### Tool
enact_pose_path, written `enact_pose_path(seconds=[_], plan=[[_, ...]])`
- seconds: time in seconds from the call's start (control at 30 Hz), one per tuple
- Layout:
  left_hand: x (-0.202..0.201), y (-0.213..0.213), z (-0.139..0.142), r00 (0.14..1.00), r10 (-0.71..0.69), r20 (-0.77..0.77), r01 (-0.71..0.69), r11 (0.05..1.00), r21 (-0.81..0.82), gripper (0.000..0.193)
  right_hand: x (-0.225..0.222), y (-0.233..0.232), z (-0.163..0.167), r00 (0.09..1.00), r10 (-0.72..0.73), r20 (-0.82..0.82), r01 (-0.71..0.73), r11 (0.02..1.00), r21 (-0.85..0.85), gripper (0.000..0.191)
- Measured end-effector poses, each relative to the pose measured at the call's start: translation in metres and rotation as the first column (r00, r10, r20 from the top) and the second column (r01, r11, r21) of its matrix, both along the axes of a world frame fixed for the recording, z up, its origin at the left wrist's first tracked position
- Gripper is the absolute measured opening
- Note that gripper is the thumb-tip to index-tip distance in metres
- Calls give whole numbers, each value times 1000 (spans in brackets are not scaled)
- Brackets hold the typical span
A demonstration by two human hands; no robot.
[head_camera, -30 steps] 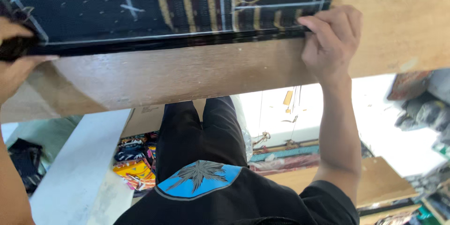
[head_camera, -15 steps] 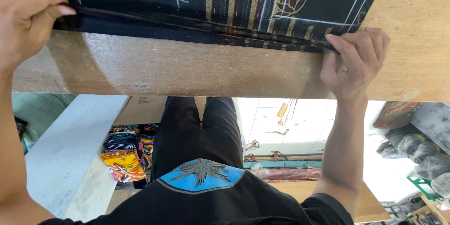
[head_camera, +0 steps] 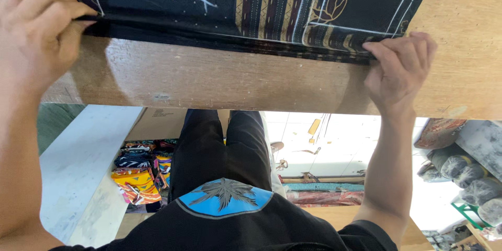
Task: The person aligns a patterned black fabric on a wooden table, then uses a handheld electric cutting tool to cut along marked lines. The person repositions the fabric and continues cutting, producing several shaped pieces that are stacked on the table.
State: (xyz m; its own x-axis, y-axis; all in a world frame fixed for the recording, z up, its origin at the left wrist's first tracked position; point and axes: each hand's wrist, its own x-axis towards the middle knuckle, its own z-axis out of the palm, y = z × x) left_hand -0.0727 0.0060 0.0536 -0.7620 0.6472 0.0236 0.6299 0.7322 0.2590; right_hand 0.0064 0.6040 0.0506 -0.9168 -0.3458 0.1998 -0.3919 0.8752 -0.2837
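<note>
Dark navy patterned cloth with gold stripes and white line motifs (head_camera: 235,5) lies flat on the brown wooden table (head_camera: 209,78), its folded near edge running parallel to the table's front. Left hand (head_camera: 36,36) pinches one end of that edge; right hand (head_camera: 400,68) clamps the other, seemingly to keep the fold taut and straight. Below: cardboard box of bright folded fabrics (head_camera: 138,172).

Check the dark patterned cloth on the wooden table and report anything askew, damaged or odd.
Nothing is damaged or spilled. The dark patterned cloth lies flat on the wooden table. The left hand and right hand pinch its near edge, which slopes slightly lower toward the right, so it is not quite parallel with the table edge.
</note>
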Motion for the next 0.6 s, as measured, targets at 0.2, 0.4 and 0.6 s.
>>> enact_pose_path(seconds=[0.2,0.4,0.6], plan=[[1,-9,-8,970,-60,-234,51,998,-45,19,-2,-1,13,966,55,-252,-55,998,7,17],[4,1,-15,942,-115,-317,104,993,-51,20,6,-18,-10,983,36,-180,-34,999,14,23],[2,-5,-19,928,-151,-341,129,988,-85,19,8,-15,-17,984,20,-175,-24,999,-23,22]])
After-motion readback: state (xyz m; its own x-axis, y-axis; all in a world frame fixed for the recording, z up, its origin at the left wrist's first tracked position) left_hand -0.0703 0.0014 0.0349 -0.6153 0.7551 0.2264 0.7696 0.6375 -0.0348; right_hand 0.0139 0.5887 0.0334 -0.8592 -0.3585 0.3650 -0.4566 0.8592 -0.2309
